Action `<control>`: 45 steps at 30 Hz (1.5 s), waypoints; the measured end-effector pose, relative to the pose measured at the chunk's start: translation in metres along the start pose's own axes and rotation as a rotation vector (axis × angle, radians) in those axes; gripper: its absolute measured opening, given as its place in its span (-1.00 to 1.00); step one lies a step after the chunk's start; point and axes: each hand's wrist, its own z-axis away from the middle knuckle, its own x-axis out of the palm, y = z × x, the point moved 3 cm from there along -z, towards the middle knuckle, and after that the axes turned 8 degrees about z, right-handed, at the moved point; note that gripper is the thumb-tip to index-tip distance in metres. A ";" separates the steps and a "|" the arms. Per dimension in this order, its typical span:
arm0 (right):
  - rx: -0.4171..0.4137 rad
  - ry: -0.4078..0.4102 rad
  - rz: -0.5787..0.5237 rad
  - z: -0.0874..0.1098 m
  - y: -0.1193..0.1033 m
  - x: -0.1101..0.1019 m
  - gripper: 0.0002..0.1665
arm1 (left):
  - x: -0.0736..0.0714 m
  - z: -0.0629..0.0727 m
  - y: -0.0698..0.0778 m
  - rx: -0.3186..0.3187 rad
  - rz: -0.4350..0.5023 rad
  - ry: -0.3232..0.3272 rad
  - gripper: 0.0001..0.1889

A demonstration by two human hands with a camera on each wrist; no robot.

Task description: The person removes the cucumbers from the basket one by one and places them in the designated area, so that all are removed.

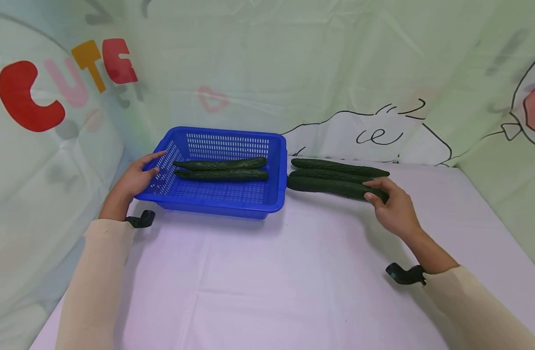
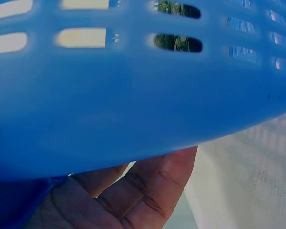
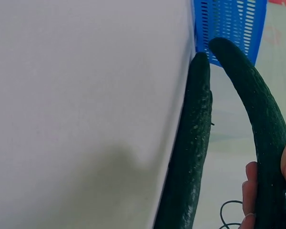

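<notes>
A blue perforated plastic basket [image 1: 219,202] stands on the table with two dark green cucumbers [image 1: 221,175] lying side by side in it. At its left end, my left hand [image 1: 133,181] grips the rim; the left wrist view shows fingers [image 2: 157,191] against the outside of the basket wall. To the right of the basket, my right hand [image 1: 397,206] pinches the right end of a cucumber [image 1: 326,185] between thumb and fingers. That cucumber appears raised off the table in the right wrist view. Two more cucumbers [image 1: 337,166] lie just behind it.
A white cloth covers the table [image 1: 250,282]. Behind and at the sides hangs a pale green printed curtain [image 1: 267,63] with coloured letters and line drawings. Black wrist mounts [image 1: 405,274] sit on both forearms.
</notes>
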 end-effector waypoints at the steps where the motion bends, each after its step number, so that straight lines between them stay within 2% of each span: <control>1: -0.002 -0.009 0.008 -0.001 0.000 0.002 -0.64 | 0.000 0.000 0.000 -0.001 0.002 0.000 -0.42; 10: 0.012 -0.078 0.046 -0.009 0.004 0.014 -0.65 | 0.001 0.000 0.002 0.029 -0.007 0.007 -0.42; 21: -0.032 -0.150 0.088 -0.019 0.016 0.022 -0.68 | 0.000 0.002 0.005 0.020 -0.002 0.000 -0.42; 26: -0.014 -0.180 0.100 -0.021 0.025 0.027 -0.67 | 0.000 0.003 0.005 0.015 -0.011 0.005 -0.42; 45: 0.013 -0.163 0.126 -0.024 0.033 0.030 -0.68 | 0.000 0.001 0.004 0.004 -0.002 0.001 -0.41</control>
